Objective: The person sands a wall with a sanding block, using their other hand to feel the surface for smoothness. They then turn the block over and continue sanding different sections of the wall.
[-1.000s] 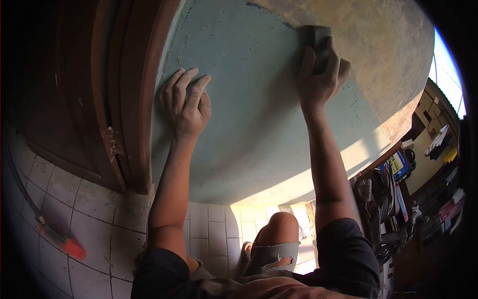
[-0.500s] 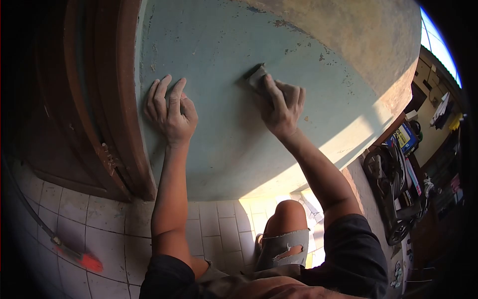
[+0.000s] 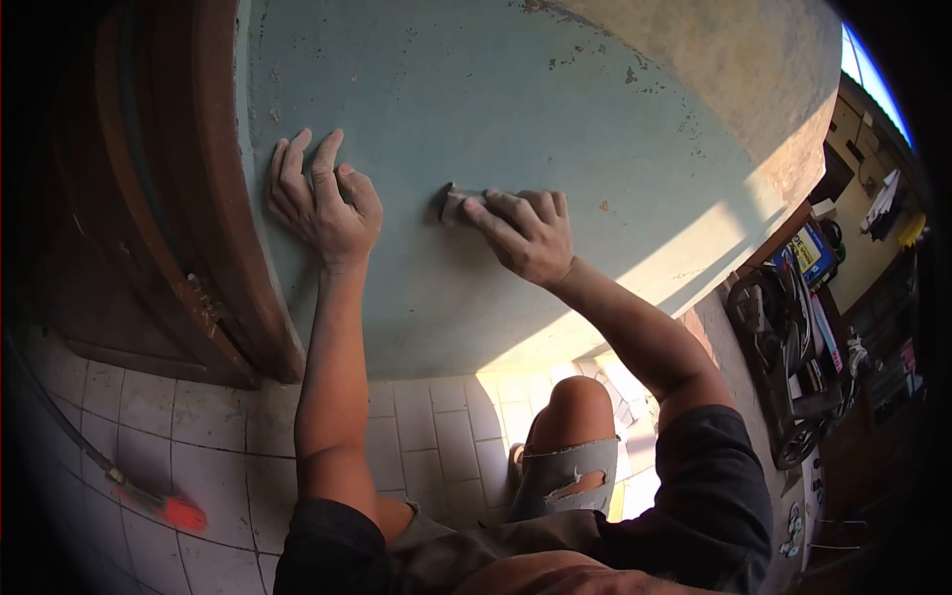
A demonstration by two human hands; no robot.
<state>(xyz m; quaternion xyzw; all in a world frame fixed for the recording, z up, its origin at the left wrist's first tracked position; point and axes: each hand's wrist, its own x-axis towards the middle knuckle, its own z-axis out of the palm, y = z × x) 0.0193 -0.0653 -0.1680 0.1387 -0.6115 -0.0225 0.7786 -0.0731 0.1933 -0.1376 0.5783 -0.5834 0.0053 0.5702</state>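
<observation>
My right hand (image 3: 526, 235) grips a small, dusty grey piece of sandpaper (image 3: 457, 203), which is pressed against the blue-green painted wall (image 3: 416, 109). The fingers partly cover the sandpaper, so its full shape is hidden. Further left, my left hand (image 3: 329, 203) rests with its fingers spread and bent against the same wall, near the brown wooden door frame (image 3: 213, 149). Nothing is in that hand. Pale dust coats both hands.
Chipped paint marks the upper wall. A red-ended tool (image 3: 183, 513) with a long dark handle or cord lies on the tiled floor (image 3: 213, 476) at lower left. A motorbike (image 3: 783, 367) stands at right. My bent knee (image 3: 575, 412) is below the wall.
My right hand has moved left and slightly down across the wall with the sandpaper. The view has shifted a little; my left hand stays against the wall.
</observation>
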